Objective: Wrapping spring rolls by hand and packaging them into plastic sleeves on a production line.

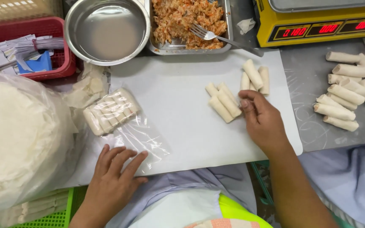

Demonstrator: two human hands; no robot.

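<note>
Left hand lies flat, fingers spread, pinning the bag, already part-filled with rolls, at the board's near-left edge. Right hand, fingers loosely curled and empty, touches loose rolls mid-board; more unbagged by the counter's right edge.

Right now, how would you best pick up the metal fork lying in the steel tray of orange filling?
Probably by the bare handle of the metal fork, coming from the right. Its tines sit in the orange filling, while the long handle sticks out over the rim of the steel tray toward the yellow scale, free to pinch.
</note>
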